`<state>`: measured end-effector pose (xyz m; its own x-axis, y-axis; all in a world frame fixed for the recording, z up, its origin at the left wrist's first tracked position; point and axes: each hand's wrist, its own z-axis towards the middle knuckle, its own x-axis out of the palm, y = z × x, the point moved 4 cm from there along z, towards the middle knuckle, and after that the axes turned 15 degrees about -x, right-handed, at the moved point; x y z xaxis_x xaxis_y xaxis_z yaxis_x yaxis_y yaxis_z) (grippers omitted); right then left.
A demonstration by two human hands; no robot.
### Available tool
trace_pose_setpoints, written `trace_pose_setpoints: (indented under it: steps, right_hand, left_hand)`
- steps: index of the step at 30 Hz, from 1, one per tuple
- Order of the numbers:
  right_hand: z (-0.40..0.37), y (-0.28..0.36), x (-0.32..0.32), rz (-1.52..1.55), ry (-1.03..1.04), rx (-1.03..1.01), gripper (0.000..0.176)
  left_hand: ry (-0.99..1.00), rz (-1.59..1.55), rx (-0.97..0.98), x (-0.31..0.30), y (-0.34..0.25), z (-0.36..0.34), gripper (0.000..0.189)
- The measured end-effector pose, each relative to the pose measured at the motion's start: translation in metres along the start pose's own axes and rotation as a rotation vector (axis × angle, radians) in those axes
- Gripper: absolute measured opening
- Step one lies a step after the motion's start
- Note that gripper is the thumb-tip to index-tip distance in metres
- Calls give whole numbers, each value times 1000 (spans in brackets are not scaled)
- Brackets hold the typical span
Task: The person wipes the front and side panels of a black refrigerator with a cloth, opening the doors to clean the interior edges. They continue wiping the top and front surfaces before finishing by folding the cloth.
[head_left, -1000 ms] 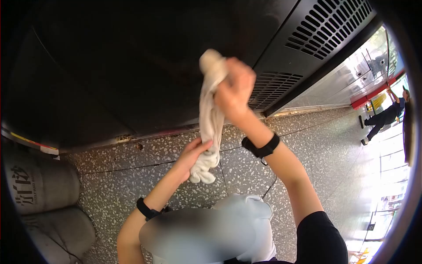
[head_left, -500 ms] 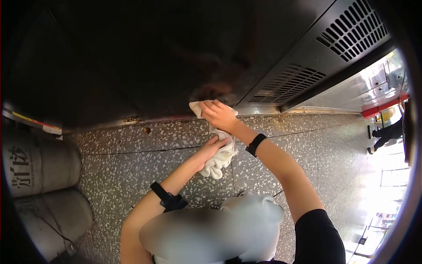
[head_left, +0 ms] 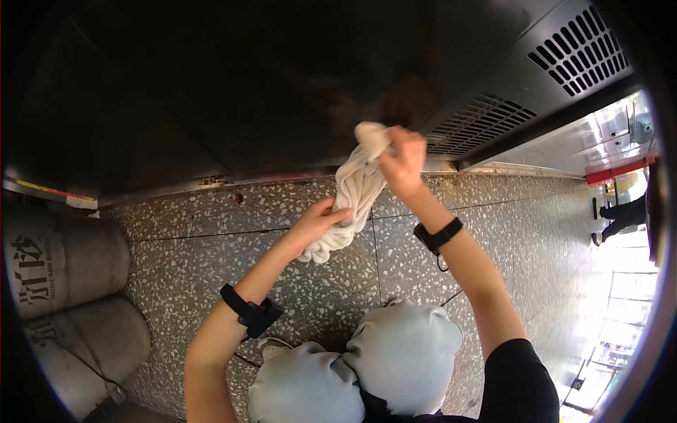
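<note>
Short black sleeve (head_left: 520, 382); black left strap (head_left: 236, 301), which bears a boxy module (head_left: 263, 318); black right strap (head_left: 441, 235), from which a thin cable (head_left: 438, 264) loops; pale grey trousers (head_left: 407, 356).

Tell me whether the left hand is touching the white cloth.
Touching. The head view shows the left hand at the lower part of the white cloth, its thumb lying across the folds.

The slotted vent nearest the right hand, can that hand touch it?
Probably yes: nothing seems to stand between the right hand and the slotted vent, though that hand is holding a white cloth.
</note>
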<state>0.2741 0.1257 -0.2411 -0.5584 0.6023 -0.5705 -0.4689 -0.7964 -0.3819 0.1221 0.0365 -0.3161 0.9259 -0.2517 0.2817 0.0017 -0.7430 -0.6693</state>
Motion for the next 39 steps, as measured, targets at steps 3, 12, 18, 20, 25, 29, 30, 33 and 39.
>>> trace_pose_setpoints:
  steps: [3, 12, 18, 20, 25, 29, 30, 33, 39]
  right_hand:
    - [-43, 38, 45, 18, 346, -78, 15]
    - [-21, -2, -9, -197, 81, 180, 20]
    - [-22, -9, -6, -141, -161, 79, 16]
    - [-46, 6, 14, -23, -2, 14, 15]
    - [-73, 31, 33, 92, 186, 43, 13]
    - [-55, 5, -1, 125, 23, 112, 12]
    - [-41, -4, -13, 145, -57, 119, 16]
    - [-8, -24, -37, 140, -200, 160, 29]
    - [-24, -13, -13, 116, -113, 19, 26]
  left_hand:
    - [-44, 30, -75, -8, 22, 10, 35]
    - [-77, -48, -98, 3, 5, -11, 33]
    - [-17, -65, -76, 36, 0, 6, 33]
    - [-43, -75, -116, 35, 11, 10, 34]
    - [-121, -146, -175, 21, 27, 6, 33]
    - [-109, -190, -198, 27, 23, -9, 35]
    - [-114, -157, -155, 29, 24, -9, 36]
    - [-30, -138, -120, 42, 12, -14, 38]
    - [-4, -113, -84, 49, -3, -12, 37]
